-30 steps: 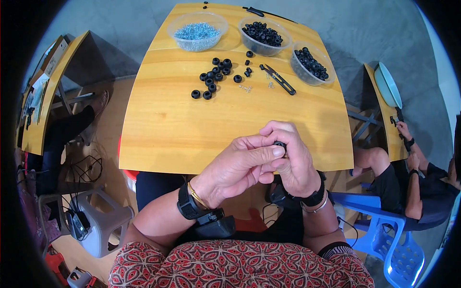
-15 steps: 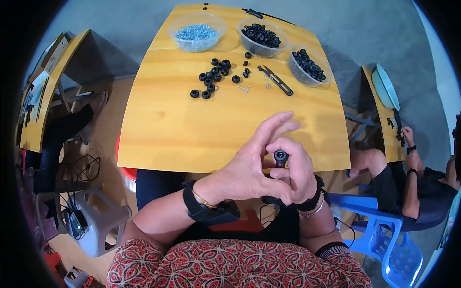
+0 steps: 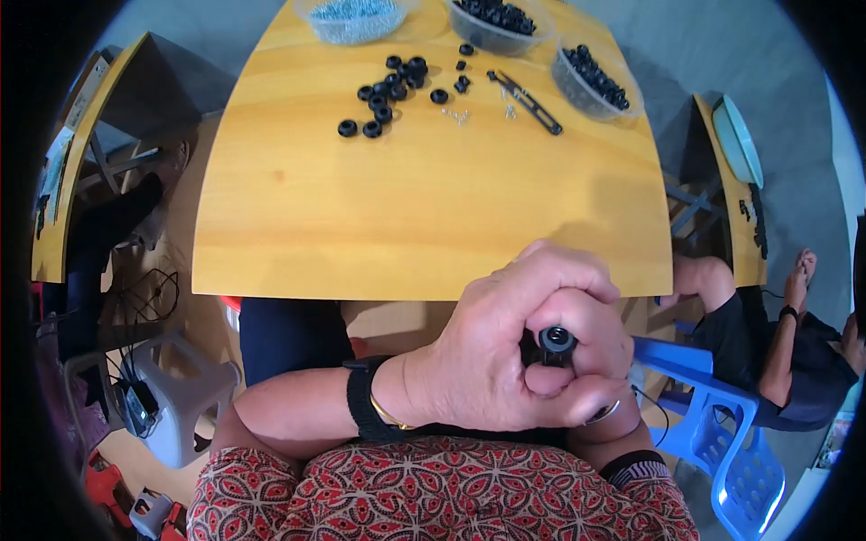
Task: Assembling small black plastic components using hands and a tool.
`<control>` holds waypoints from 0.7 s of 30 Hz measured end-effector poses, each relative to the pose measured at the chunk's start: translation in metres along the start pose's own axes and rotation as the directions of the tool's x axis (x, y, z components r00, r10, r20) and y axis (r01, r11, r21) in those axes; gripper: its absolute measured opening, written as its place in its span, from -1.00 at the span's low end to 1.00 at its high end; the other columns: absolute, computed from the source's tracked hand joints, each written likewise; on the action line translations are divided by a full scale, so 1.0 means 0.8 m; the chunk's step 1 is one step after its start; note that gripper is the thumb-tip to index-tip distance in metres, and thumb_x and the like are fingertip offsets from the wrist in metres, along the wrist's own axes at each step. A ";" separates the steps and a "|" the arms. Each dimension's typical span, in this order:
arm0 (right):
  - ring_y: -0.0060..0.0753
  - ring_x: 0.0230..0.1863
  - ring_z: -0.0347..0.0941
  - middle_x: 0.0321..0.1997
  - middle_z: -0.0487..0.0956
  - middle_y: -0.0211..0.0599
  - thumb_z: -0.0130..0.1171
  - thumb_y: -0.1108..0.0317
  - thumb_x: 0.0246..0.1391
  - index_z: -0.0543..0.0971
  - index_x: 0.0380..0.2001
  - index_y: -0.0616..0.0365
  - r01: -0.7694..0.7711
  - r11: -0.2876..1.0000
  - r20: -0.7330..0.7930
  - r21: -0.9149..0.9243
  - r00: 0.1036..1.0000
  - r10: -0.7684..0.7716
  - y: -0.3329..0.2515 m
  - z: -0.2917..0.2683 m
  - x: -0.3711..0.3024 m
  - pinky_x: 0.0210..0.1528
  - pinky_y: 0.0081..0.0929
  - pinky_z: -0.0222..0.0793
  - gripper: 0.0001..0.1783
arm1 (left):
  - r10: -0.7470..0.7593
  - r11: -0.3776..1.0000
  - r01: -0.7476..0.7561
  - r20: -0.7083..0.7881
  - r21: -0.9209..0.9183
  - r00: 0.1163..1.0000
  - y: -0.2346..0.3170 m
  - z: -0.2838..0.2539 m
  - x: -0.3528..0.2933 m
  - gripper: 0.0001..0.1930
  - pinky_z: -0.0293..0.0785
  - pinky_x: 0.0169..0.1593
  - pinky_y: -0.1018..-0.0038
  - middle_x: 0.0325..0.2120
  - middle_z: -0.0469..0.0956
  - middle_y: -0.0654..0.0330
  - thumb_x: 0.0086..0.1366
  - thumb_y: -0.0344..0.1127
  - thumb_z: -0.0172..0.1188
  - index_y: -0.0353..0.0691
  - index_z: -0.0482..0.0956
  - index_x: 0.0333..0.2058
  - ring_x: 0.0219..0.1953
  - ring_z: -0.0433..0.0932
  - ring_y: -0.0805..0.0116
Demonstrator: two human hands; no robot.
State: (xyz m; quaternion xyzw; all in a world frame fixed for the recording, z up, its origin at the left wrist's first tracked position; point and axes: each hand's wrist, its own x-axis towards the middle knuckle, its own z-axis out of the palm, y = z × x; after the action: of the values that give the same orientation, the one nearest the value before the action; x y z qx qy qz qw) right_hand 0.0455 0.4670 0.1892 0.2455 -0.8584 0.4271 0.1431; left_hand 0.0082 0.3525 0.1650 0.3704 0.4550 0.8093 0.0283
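A small black round part with a hole in its end (image 3: 557, 340) is held in my right hand (image 3: 600, 334), its fingers curled around it. My left hand (image 3: 478, 365) is wrapped over my right hand, its fingers across the top and its thumb below. Both hands are just off the table's near edge, in front of my body. How much of the part lies inside the fingers is hidden. On the table (image 3: 424, 234), several black round knob-like pieces (image 3: 395, 87) lie in a group, with tiny clear pieces (image 3: 456, 116) and black thread snips (image 3: 532, 104) to their right.
Along the far side stand a clear tub of small bluish pieces (image 3: 354, 36) and two tubs of black parts, one in the middle (image 3: 498, 38) and one at right (image 3: 582, 97). A blue chair (image 3: 740, 460) and a seated person (image 3: 785, 361) are at right, a grey stool (image 3: 180, 406) at left.
My hands have come down toward my body and slightly right. The left fingers, stretched before, have closed over the right hand. The table appears higher in the view.
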 end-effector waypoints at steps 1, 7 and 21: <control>-0.22 -0.50 0.35 -0.46 0.39 -0.23 0.14 0.16 -0.08 0.37 -0.33 0.18 -0.031 0.999 0.006 0.024 1.000 0.031 -0.002 0.001 0.001 -0.47 -0.41 0.27 -0.66 | 0.052 0.995 -0.046 -0.071 0.084 0.996 -0.008 0.003 -0.001 -0.62 0.38 -0.37 0.56 -0.62 0.44 0.33 -0.15 -0.46 0.29 -0.27 0.34 -0.32 -0.52 0.47 0.43; -0.23 -0.49 0.35 -0.46 0.39 -0.23 0.13 0.15 -0.07 0.37 -0.33 0.19 -0.169 0.978 0.028 0.126 0.986 0.167 -0.009 0.007 0.005 -0.47 -0.42 0.29 -0.65 | 0.016 0.998 -0.020 -0.054 -0.063 0.998 -0.015 -0.003 -0.005 -0.35 0.38 -0.31 0.46 -0.44 0.43 -0.02 -0.05 0.04 0.27 -0.51 0.31 -0.26 -0.42 0.45 0.29; -0.12 -0.22 0.28 -0.19 0.33 -0.13 0.06 0.11 -0.03 0.34 -0.22 0.25 0.222 0.962 0.008 -0.158 0.975 -0.224 0.035 -0.026 0.020 -0.14 -0.28 0.23 -0.56 | -0.577 0.635 0.619 0.249 -0.462 0.778 0.001 -0.033 0.008 -0.80 0.26 -0.54 0.75 -0.55 0.47 0.32 0.18 -0.27 0.11 -0.29 0.49 -0.30 -0.58 0.36 0.66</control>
State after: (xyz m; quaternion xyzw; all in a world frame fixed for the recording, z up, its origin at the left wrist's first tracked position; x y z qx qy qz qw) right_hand 0.0180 0.4932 0.1905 0.3264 -0.8556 0.3402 0.2137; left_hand -0.0128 0.3354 0.1614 0.2077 0.3140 0.8301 0.4113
